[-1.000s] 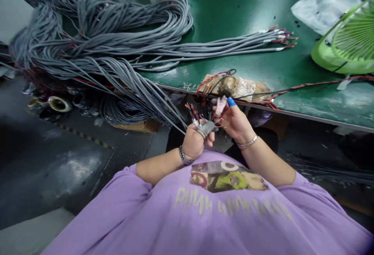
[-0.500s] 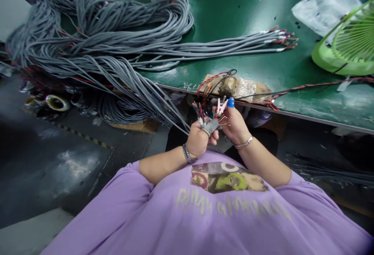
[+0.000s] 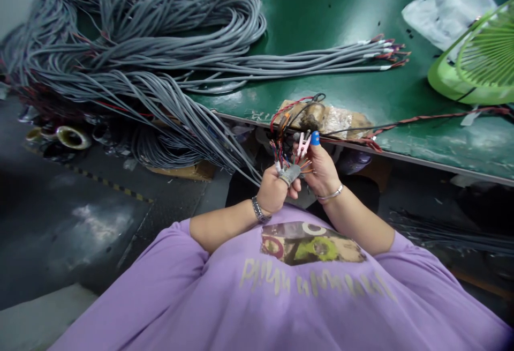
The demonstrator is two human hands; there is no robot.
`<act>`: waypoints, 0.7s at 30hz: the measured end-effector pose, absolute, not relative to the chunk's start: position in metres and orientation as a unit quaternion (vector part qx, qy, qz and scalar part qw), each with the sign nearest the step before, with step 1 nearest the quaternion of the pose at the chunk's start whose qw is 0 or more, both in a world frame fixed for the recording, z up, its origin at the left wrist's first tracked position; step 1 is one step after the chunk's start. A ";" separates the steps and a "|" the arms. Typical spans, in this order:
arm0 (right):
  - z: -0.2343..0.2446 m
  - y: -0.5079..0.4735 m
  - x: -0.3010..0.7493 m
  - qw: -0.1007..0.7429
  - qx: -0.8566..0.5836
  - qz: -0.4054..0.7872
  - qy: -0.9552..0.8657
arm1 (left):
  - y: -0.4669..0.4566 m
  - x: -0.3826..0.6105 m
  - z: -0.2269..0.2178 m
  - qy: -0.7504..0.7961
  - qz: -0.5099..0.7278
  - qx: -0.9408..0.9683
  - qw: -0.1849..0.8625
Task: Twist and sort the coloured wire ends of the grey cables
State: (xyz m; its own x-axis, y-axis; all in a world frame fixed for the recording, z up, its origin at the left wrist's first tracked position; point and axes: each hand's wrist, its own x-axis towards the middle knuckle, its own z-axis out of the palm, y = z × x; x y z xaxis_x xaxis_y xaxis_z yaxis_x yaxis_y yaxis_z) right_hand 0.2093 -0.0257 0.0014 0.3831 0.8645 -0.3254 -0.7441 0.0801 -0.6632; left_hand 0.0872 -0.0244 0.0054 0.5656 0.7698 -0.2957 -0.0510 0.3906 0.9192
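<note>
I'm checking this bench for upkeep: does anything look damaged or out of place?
Two small things: the green table has a pale scuffed patch on its front edge, left of the brown block, and dark specks dot its top beside the plastic bag, like stray scraps.

A lilac shirt (image 3: 261, 319) with loose sleeves (image 3: 160, 254) bears a chest print (image 3: 311, 245) in brown, maroon and yellow-green above pale lettering (image 3: 277, 281); a silvery link band (image 3: 257, 209) circles the left wrist, a slim silvery bangle (image 3: 331, 194) the right, and a blue cover (image 3: 315, 137) caps the right thumb
</note>
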 end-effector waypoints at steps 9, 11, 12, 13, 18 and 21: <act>-0.007 -0.040 0.216 0.697 -0.394 0.582 -0.138 | -0.026 0.079 0.001 0.350 0.276 0.501 0.742; -0.008 -0.047 0.226 0.651 -0.410 0.614 -0.177 | -0.027 0.074 -0.001 0.343 0.267 0.510 0.742; -0.009 -0.050 0.231 0.620 -0.420 0.632 -0.202 | -0.027 0.072 -0.002 0.341 0.263 0.517 0.740; -0.008 -0.054 0.236 0.588 -0.431 0.646 -0.226 | -0.027 0.070 -0.004 0.340 0.260 0.524 0.737; 0.001 -0.066 0.246 0.514 -0.480 0.624 -0.341 | -0.025 0.065 -0.009 0.337 0.230 0.552 0.728; 0.007 -0.069 0.239 0.514 -0.493 0.597 -0.370 | -0.023 0.065 -0.008 0.331 0.199 0.569 0.726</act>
